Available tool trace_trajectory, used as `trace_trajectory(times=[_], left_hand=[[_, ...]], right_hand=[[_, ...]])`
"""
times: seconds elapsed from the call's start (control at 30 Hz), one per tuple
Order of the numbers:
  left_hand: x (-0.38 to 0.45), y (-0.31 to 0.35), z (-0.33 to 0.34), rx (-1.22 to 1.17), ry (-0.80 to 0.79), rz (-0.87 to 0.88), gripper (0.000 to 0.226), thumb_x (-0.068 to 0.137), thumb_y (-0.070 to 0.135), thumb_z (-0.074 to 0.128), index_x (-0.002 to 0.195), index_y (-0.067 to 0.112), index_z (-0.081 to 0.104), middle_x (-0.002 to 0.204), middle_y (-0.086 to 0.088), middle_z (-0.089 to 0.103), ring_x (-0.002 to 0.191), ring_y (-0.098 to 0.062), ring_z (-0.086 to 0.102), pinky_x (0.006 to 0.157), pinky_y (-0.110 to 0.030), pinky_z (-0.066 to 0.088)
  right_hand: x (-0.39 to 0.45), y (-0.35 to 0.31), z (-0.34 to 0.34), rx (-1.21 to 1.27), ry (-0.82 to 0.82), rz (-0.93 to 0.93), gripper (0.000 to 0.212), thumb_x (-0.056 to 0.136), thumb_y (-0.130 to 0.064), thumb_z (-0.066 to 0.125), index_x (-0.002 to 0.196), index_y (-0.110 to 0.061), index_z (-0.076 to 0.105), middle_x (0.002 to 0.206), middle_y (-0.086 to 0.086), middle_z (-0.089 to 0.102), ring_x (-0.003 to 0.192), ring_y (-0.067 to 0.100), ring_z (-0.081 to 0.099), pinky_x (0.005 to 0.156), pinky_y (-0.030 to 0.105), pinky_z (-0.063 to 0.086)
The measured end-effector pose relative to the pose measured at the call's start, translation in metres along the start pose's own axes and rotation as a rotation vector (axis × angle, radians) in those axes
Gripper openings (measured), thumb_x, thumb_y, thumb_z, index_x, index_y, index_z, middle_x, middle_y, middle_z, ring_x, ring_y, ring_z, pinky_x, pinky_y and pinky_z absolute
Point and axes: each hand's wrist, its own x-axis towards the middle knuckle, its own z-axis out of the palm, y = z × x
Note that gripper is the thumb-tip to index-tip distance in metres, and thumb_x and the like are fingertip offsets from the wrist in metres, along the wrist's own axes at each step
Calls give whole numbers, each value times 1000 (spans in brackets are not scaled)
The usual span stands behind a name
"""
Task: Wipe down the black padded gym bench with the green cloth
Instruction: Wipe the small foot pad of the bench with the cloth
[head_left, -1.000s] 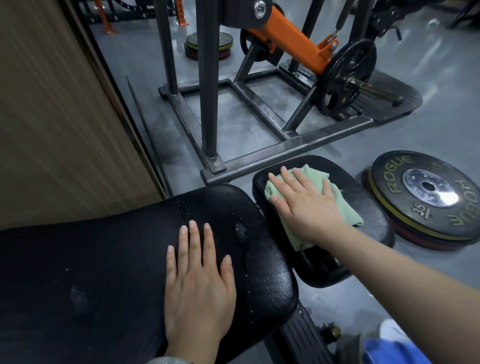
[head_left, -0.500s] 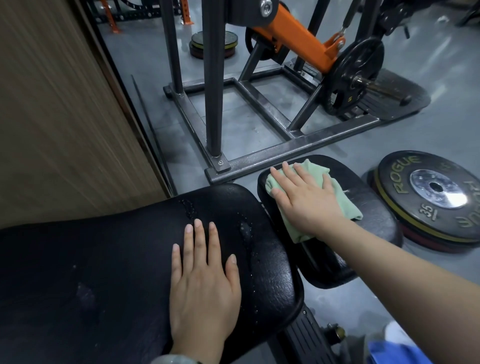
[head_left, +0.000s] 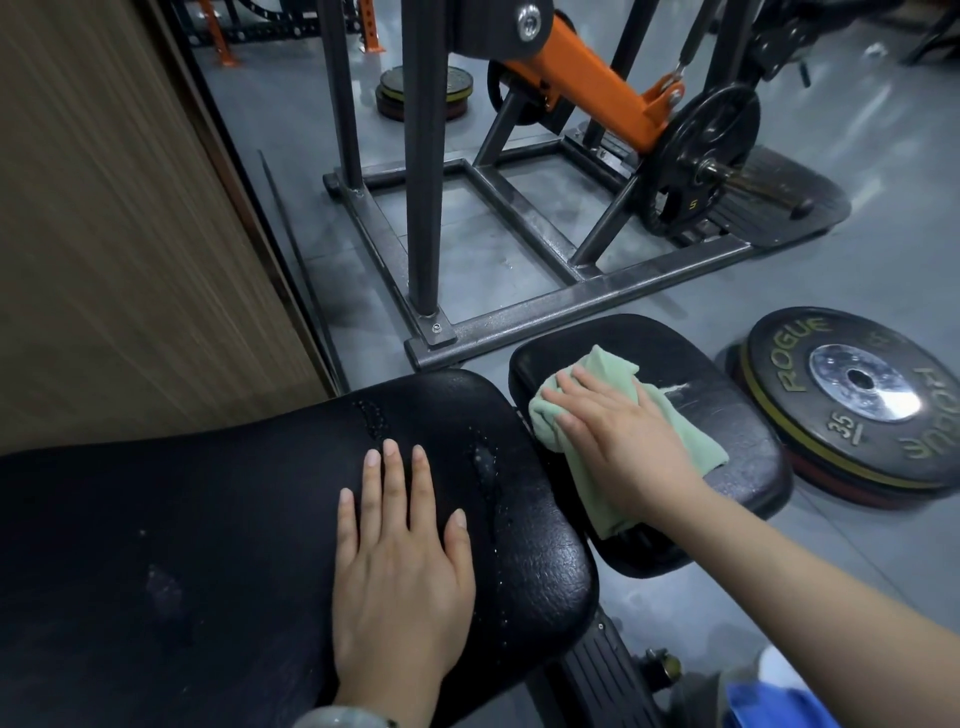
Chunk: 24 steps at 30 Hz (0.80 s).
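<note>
Two bare hands work a black padded gym bench (head_left: 218, 525) as I watch through the head camera. My view has the left hand (head_left: 400, 566) lying flat on the long back pad, fingers straight and slightly spread, palm down, gripping nothing. Droplets and a wet streak (head_left: 483, 462) glisten on the textured vinyl just right of its fingertips. I see the right hand (head_left: 618, 441) pressing the green cloth (head_left: 597, 467) onto the smaller seat pad (head_left: 737, 431), its fingers extended and laid over the bunched fabric rather than curled around it. The cloth sits on the left half of that pad, near the gap between the two cushions, with one corner poking out beyond the fingertips and a loose tail trailing toward the wrist. A pale smear (head_left: 675, 391) marks the pad just right of the cloth. On the grey floor beside the seat lies a Rogue weight plate (head_left: 857, 405) stamped 35, stacked on another disc. Beyond the bench stands a steel machine frame (head_left: 524, 306) with an orange lever arm (head_left: 592, 88) carrying a small black plate (head_left: 701, 156). A wood-grain panel (head_left: 119, 218) fills the left side.
</note>
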Motion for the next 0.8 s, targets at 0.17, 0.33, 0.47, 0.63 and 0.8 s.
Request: trace_trajectory(times=[0.17, 0.33, 0.47, 0.63, 0.8], left_hand=[[0, 0, 0, -2, 5, -2, 62, 96, 40, 27, 144, 4, 40, 152, -14, 35, 143, -25, 30, 112, -45, 18], [0, 0, 2, -2, 3, -3, 62, 96, 41, 27, 144, 4, 39, 153, -14, 35, 143, -26, 29, 112, -45, 18], [1, 0, 2, 0, 4, -7, 62, 95, 40, 28, 144, 5, 41, 152, -14, 36, 143, -26, 30, 112, -44, 17], [1, 0, 0, -2, 5, -5, 62, 95, 40, 28, 143, 4, 42, 151, -14, 37, 142, -25, 32, 111, -45, 19], [1, 1, 0, -9, 5, -7, 62, 95, 41, 28, 144, 5, 42, 152, -13, 36, 142, -25, 31, 111, -45, 20]], right_hand=[[-7, 5, 6, 130, 33, -63, 77, 85, -59, 3, 137, -31, 52, 150, -14, 40, 140, -5, 19, 117, 33, 5], [-7, 9, 10, 211, 60, -53, 73, 87, -58, 8, 137, -30, 53, 147, -13, 45, 140, -3, 24, 120, 38, 11], [-2, 8, 8, 305, 130, -20, 55, 96, -46, 23, 134, -25, 57, 141, -11, 52, 136, -2, 29, 117, 49, 19], [16, 8, 8, 213, 164, 31, 52, 96, -46, 24, 135, -32, 55, 145, -10, 48, 141, 5, 30, 117, 49, 17], [33, 12, 5, 205, 126, 51, 48, 99, -48, 25, 137, -35, 51, 149, -10, 43, 143, 5, 25, 119, 45, 11]])
